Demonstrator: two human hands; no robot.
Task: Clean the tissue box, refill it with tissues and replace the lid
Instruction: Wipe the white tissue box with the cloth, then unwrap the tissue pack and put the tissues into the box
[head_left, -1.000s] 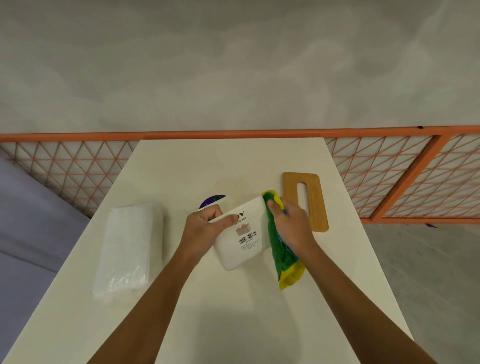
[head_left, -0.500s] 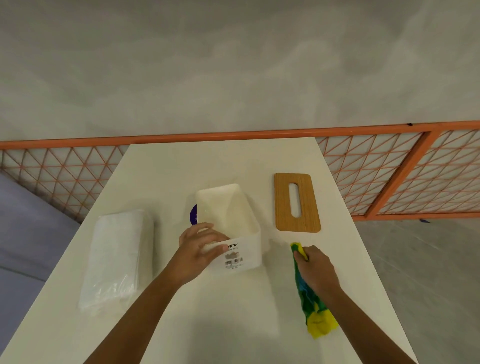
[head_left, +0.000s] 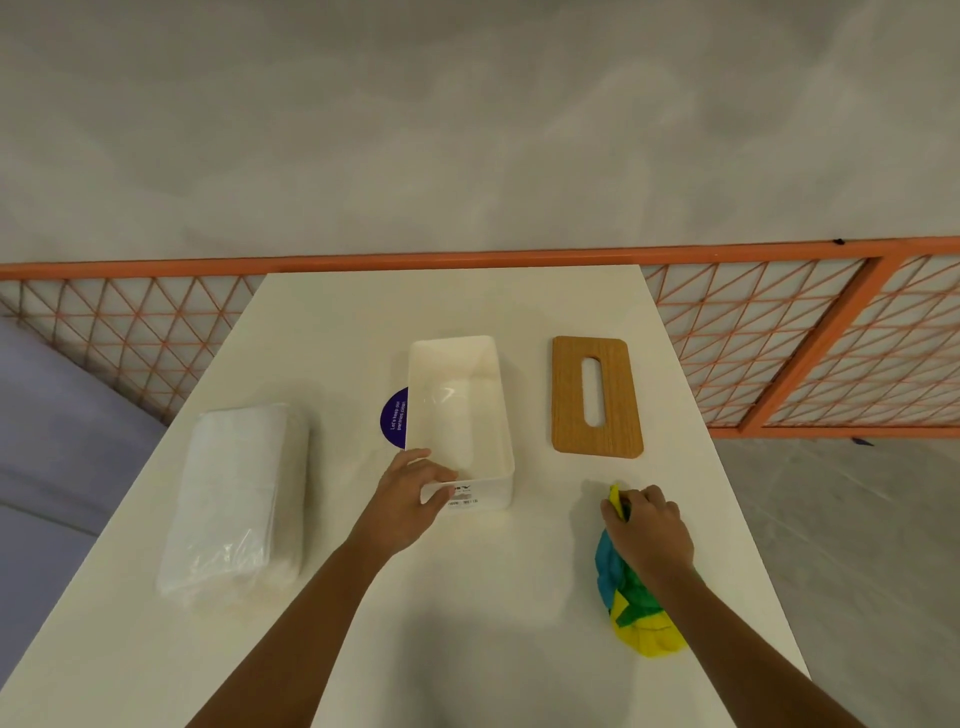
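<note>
The white tissue box (head_left: 457, 395) stands upright and empty in the middle of the table, its open top facing up. My left hand (head_left: 410, 493) grips its near left corner, fingers over the rim. To the right, my right hand (head_left: 647, 530) presses a yellow, green and blue cloth (head_left: 631, 608) onto the table. The wooden lid (head_left: 618, 400) with a slot lies flat to the right of the box. A clear-wrapped pack of white tissues (head_left: 236, 499) lies at the left.
A purple round sticker (head_left: 394, 423) shows on the white table (head_left: 467, 301) beside the box's left wall. An orange mesh fence (head_left: 810, 338) runs behind the table's far edge. Grey floor lies to the right, a grey-purple surface to the left.
The box went from tilted in my left hand to standing upright on the table. My right hand carried the cloth away from the box, down to the table at the right.
</note>
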